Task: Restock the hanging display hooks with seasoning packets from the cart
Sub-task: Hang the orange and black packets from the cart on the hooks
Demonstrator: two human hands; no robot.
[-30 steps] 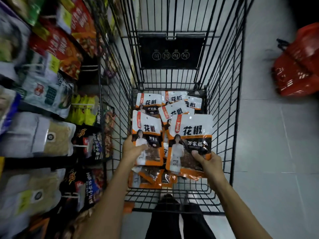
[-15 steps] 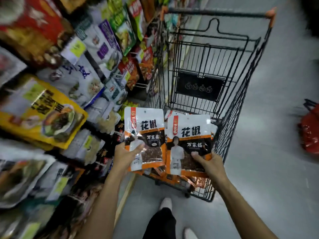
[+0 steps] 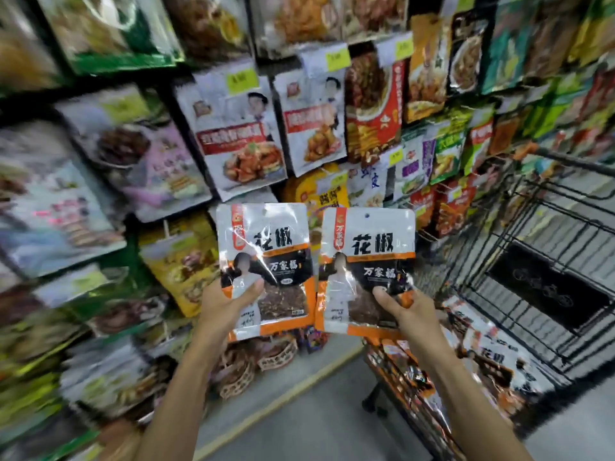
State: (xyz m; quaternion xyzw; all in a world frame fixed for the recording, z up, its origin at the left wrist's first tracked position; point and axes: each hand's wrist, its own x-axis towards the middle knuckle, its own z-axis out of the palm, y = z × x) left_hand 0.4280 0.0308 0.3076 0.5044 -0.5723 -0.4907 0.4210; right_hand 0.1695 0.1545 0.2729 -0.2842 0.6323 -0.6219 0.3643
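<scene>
- Two hands have risen from the cart (image 3: pixel 549 287) to face the hanging display (image 3: pixel 239 138).
- Left hand (image 3: pixel 223 311) fingers clamp the left packet (image 3: pixel 266 261); right hand (image 3: pixel 409 314) fingers clamp the right packet (image 3: pixel 369 261), both upright.
- Hooking them looks like the next step.

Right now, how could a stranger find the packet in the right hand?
Find the black wire cart on the right. Left of it, two matching white-and-orange packets are held up. The packet gripped by the right hand is the one nearest the cart.
</scene>
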